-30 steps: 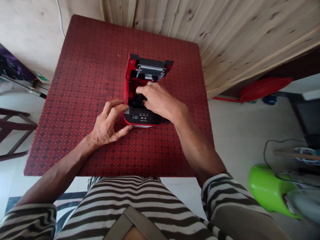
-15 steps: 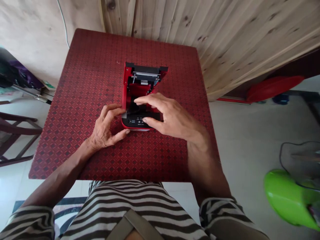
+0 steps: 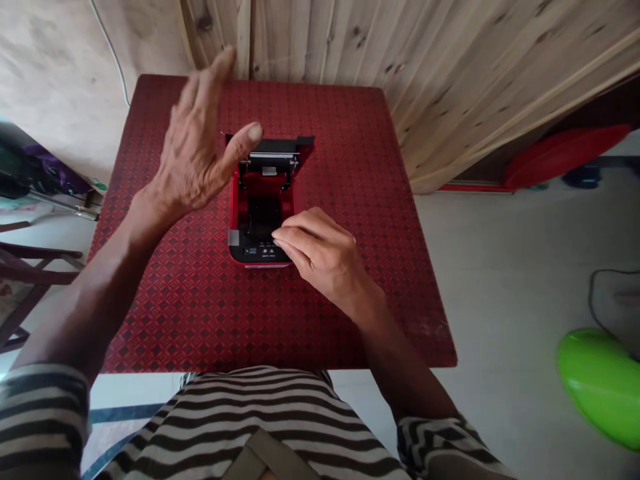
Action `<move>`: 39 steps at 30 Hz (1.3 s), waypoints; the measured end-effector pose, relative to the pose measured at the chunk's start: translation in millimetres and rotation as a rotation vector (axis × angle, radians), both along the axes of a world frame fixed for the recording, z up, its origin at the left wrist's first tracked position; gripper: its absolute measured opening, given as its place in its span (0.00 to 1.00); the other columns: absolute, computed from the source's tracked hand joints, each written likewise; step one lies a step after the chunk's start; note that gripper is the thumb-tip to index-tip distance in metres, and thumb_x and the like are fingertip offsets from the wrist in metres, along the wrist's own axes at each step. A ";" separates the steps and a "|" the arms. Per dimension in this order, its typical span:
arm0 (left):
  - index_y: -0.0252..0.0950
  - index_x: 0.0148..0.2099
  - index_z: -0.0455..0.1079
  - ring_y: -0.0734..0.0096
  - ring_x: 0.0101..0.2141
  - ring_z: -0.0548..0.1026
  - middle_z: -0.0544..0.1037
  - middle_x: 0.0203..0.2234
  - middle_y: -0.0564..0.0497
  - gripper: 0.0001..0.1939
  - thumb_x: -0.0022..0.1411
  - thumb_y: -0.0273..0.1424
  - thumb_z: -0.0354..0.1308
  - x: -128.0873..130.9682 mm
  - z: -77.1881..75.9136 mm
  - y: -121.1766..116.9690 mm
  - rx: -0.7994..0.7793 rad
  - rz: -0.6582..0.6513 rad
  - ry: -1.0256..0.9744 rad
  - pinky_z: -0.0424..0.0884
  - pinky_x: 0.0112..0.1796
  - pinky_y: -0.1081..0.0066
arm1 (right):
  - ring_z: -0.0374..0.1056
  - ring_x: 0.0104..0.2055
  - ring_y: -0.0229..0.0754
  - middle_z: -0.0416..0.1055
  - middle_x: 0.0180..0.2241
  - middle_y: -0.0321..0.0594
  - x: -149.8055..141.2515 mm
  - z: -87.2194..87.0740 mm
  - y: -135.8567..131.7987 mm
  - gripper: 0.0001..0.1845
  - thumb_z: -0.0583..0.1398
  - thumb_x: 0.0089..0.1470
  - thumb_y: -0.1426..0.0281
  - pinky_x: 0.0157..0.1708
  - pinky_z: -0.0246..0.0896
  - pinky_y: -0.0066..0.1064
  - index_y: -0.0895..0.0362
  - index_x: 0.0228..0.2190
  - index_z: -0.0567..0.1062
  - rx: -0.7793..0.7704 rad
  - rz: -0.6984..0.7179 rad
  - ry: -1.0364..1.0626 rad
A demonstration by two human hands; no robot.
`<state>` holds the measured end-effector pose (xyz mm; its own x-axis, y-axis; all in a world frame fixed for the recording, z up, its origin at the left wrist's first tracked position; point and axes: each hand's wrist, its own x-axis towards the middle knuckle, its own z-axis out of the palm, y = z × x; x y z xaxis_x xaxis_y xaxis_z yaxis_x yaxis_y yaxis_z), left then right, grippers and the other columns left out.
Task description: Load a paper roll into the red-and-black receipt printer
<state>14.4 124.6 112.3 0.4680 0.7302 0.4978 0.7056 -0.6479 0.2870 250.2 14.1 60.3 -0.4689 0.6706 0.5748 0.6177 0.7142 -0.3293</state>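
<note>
A small red and black label printer (image 3: 263,257), lid raised, stands on the red patterned table. Its inner bay and the front panel with small buttons face up. My left hand (image 3: 193,150) is held up beside the raised lid (image 3: 273,145), fingers stretched and thumb apart, with nothing in it. My right hand (image 3: 323,250) is at the printer's front right corner. Its fingertips are pinched together over the edge of the front panel; what is between them, if anything, is hidden. That hand covers the right side of the printer.
The printer sits around the middle of the red table (image 3: 200,313). A wooden plank wall (image 3: 320,40) rises behind the table. To the left is a dark wooden chair (image 3: 35,273); on the floor at right lies a bright green plastic object (image 3: 597,380).
My left hand has let go of the printer's left front corner and risen up and away. My right hand's fingers have closed into a pinch and come down towards the front panel.
</note>
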 end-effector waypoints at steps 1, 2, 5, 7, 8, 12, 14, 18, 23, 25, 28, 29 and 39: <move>0.28 0.76 0.50 0.60 0.62 0.75 0.75 0.61 0.38 0.42 0.77 0.57 0.44 3.5 -2.0 4.4 -0.084 -0.008 -0.016 0.70 0.63 0.55 | 0.71 0.40 0.43 0.78 0.37 0.42 0.3 -0.4 -2.2 0.11 0.58 0.68 0.79 0.42 0.73 0.37 0.56 0.39 0.80 0.011 -0.011 -0.002; 0.30 0.75 0.54 0.60 0.57 0.79 0.79 0.55 0.40 0.40 0.77 0.57 0.43 6.4 -5.2 4.3 -0.135 -0.038 -0.019 0.74 0.59 0.57 | 0.71 0.40 0.43 0.78 0.38 0.42 0.8 -0.6 -4.2 0.11 0.58 0.68 0.79 0.42 0.73 0.37 0.56 0.40 0.80 0.021 -0.021 -0.002; 0.34 0.63 0.73 0.59 0.52 0.81 0.82 0.50 0.41 0.31 0.77 0.53 0.46 8.7 -17.6 -17.8 -0.092 -0.119 -0.049 0.77 0.52 0.60 | 0.71 0.39 0.42 0.79 0.38 0.42 1.9 -1.4 -8.9 0.10 0.59 0.68 0.79 0.42 0.73 0.36 0.56 0.40 0.80 0.044 -0.039 0.001; 0.37 0.63 0.73 0.60 0.53 0.81 0.81 0.52 0.41 0.26 0.78 0.48 0.47 4.8 -25.8 -40.1 -0.102 -0.170 -0.085 0.77 0.54 0.60 | 0.71 0.40 0.43 0.79 0.38 0.42 1.8 -2.9 -10.9 0.10 0.59 0.68 0.80 0.42 0.73 0.36 0.56 0.40 0.80 0.052 -0.045 0.000; 0.39 0.63 0.73 0.59 0.55 0.80 0.81 0.55 0.42 0.24 0.79 0.46 0.47 2.0 -29.7 -50.2 -0.112 -0.203 -0.096 0.76 0.57 0.58 | 0.71 0.40 0.43 0.79 0.38 0.42 1.6 -4.1 -11.4 0.11 0.59 0.68 0.80 0.43 0.74 0.36 0.56 0.41 0.80 0.054 -0.048 0.003; 0.48 0.63 0.73 0.58 0.58 0.79 0.79 0.59 0.47 0.18 0.77 0.37 0.50 -8.3 -45.5 -72.0 -0.116 -0.254 -0.085 0.74 0.61 0.56 | 0.71 0.40 0.43 0.80 0.39 0.42 -0.1 -9.2 -11.7 0.11 0.59 0.68 0.79 0.43 0.74 0.37 0.55 0.41 0.80 0.061 -0.061 0.037; 0.49 0.64 0.72 0.58 0.59 0.78 0.78 0.60 0.47 0.19 0.76 0.35 0.50 -10.8 -53.0 -73.4 -0.097 -0.268 -0.069 0.74 0.61 0.55 | 0.71 0.41 0.43 0.80 0.40 0.41 -0.6 -10.4 -11.8 0.12 0.58 0.68 0.79 0.43 0.74 0.37 0.54 0.42 0.80 0.049 -0.068 0.043; 0.45 0.65 0.72 0.55 0.61 0.76 0.77 0.60 0.44 0.20 0.76 0.36 0.51 -11.9 -63.9 -71.8 -0.033 -0.297 -0.057 0.73 0.61 0.52 | 0.70 0.41 0.43 0.80 0.40 0.42 -0.8 -9.8 -12.6 0.11 0.58 0.68 0.79 0.43 0.75 0.39 0.54 0.42 0.79 0.025 -0.074 0.042; 0.43 0.67 0.71 0.51 0.62 0.74 0.76 0.61 0.41 0.26 0.75 0.49 0.53 -12.9 -69.4 -73.4 -0.036 -0.302 -0.049 0.71 0.62 0.49 | 0.71 0.41 0.43 0.79 0.39 0.42 -1.7 -9.9 -12.4 0.11 0.58 0.69 0.78 0.43 0.75 0.39 0.54 0.41 0.79 0.019 -0.083 0.052; 0.44 0.68 0.69 0.48 0.62 0.74 0.75 0.62 0.40 0.32 0.72 0.56 0.54 -14.1 -71.4 -74.0 -0.032 -0.317 -0.044 0.70 0.62 0.46 | 0.71 0.40 0.43 0.79 0.38 0.41 -2.2 -10.5 -12.1 0.10 0.58 0.69 0.77 0.43 0.75 0.39 0.54 0.41 0.79 0.019 -0.090 0.059; 0.45 0.70 0.66 0.46 0.63 0.73 0.74 0.62 0.39 0.38 0.68 0.62 0.54 -15.6 -75.9 -74.0 -0.015 -0.319 -0.029 0.69 0.63 0.44 | 0.71 0.41 0.44 0.79 0.38 0.42 -2.4 -11.0 -12.9 0.09 0.59 0.69 0.76 0.44 0.76 0.39 0.54 0.42 0.79 0.008 -0.090 0.077; 0.46 0.70 0.66 0.46 0.64 0.73 0.74 0.62 0.40 0.38 0.68 0.63 0.54 -15.8 -77.5 -73.9 -0.016 -0.307 -0.021 0.69 0.64 0.43 | 0.72 0.42 0.44 0.79 0.39 0.42 -2.3 -11.1 -13.5 0.09 0.59 0.69 0.76 0.45 0.76 0.40 0.53 0.43 0.79 -0.004 -0.087 0.082; 0.44 0.73 0.60 0.45 0.66 0.69 0.67 0.67 0.37 0.41 0.66 0.54 0.63 -19.4 -86.5 -102.1 0.030 -0.133 -0.089 0.70 0.65 0.46 | 0.77 0.46 0.46 0.79 0.47 0.47 2.3 -41.3 -21.0 0.13 0.59 0.70 0.67 0.42 0.77 0.40 0.52 0.54 0.74 -0.054 -0.364 0.444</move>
<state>-5.0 22.6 25.8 0.5123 0.6491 0.5623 0.5858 -0.7429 0.3239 252.5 -6.9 19.0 0.0762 0.7771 0.6247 0.6146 0.4568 -0.6432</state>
